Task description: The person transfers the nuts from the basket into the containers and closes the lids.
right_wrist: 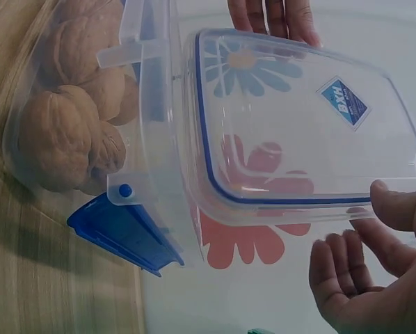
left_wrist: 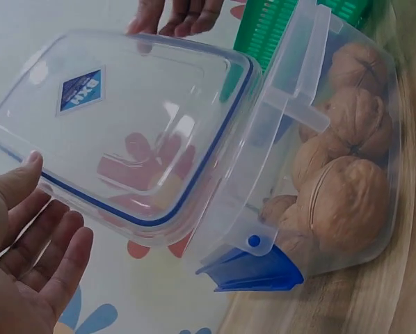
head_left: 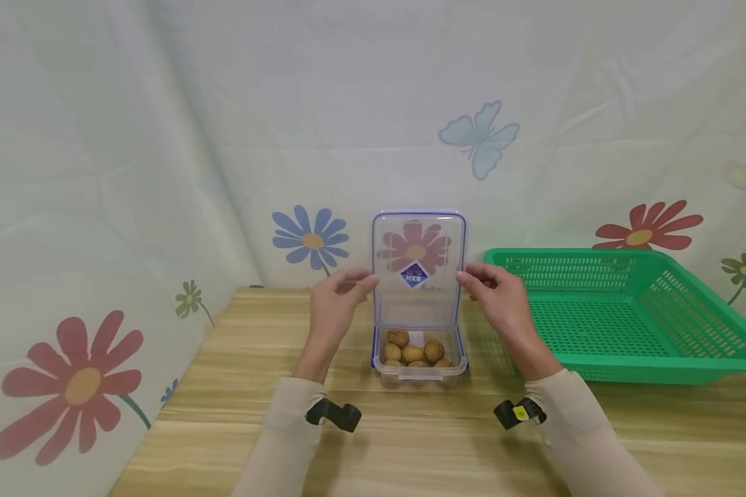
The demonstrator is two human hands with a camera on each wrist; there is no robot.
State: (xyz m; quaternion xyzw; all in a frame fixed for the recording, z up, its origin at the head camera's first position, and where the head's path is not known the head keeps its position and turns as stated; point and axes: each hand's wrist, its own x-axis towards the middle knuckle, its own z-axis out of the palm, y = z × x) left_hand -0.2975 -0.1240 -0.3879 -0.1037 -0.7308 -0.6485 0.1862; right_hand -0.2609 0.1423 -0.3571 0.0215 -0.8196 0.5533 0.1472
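Observation:
A clear plastic food container (head_left: 420,374) stands on the table with several walnuts (head_left: 434,351) inside. Its clear lid (head_left: 418,304), edged with a blue seal and bearing a BXH label, is raised upright at the container's far side. My left hand (head_left: 337,304) pinches the lid's left edge between thumb and fingers. On the opposite edge, my right hand (head_left: 500,300) pinches the lid the same way. A blue side latch (left_wrist: 253,271) hangs unfastened in the left wrist view, and another blue latch (right_wrist: 124,233) hangs loose in the right wrist view.
A large green plastic basket (head_left: 628,362) stands on the right of the wooden table (head_left: 410,442), close to the right forearm. Behind the table hangs a pale curtain (head_left: 360,138) printed with flowers and a butterfly.

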